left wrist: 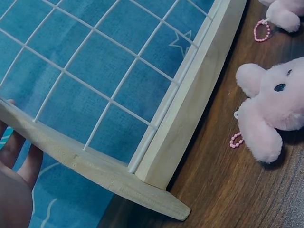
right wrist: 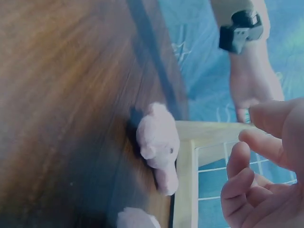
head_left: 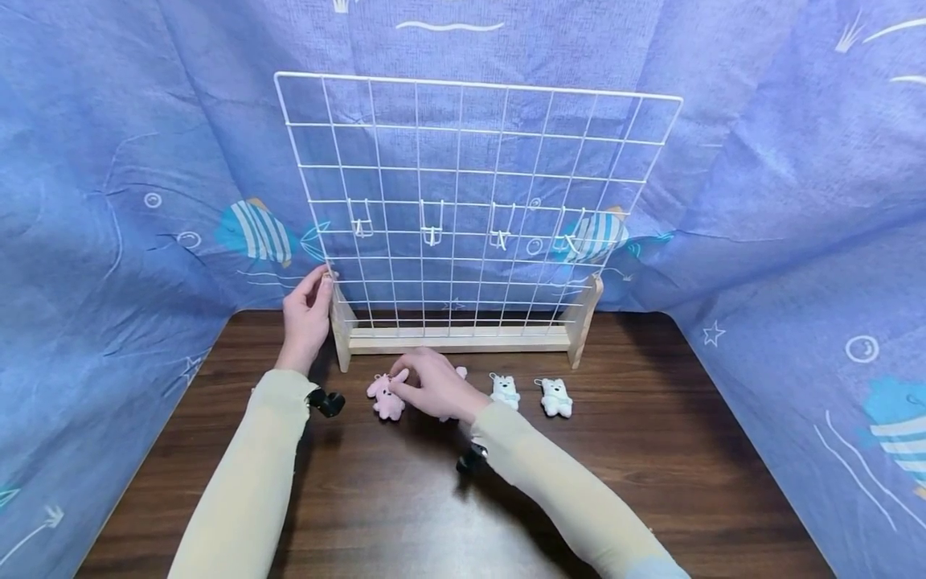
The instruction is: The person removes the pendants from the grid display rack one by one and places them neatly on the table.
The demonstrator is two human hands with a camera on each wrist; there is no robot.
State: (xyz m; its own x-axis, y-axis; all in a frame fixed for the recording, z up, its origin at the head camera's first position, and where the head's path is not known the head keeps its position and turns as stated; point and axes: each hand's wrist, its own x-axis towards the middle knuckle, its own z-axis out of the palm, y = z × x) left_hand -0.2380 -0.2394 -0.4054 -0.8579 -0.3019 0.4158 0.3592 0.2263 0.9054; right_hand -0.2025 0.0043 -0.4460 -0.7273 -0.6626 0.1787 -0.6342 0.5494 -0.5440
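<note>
At the left end of the wire grid rack, my left hand (head_left: 305, 315) grips the upper part of the wooden side post (left wrist: 97, 166), with fingers behind it. My right hand (head_left: 437, 388) hovers over the plush toys with its fingers loosely bent and nothing between them. By its fingertips in the head view lies a pink long-eared plush keychain (head_left: 389, 404), with a pink bead loop (left wrist: 236, 140). The right wrist view shows this plush (right wrist: 159, 137) apart from the fingers. A second pink plush (head_left: 461, 372) is mostly hidden under the right hand.
Two white bear plush keychains (head_left: 505, 389) lie to the right in the same row. The white wire grid (head_left: 477, 86) stands upright in its wooden base (head_left: 463, 343), with several white hooks (head_left: 432, 235) hung across its middle. Blue patterned cloth (head_left: 781, 241) encloses the table's back and sides.
</note>
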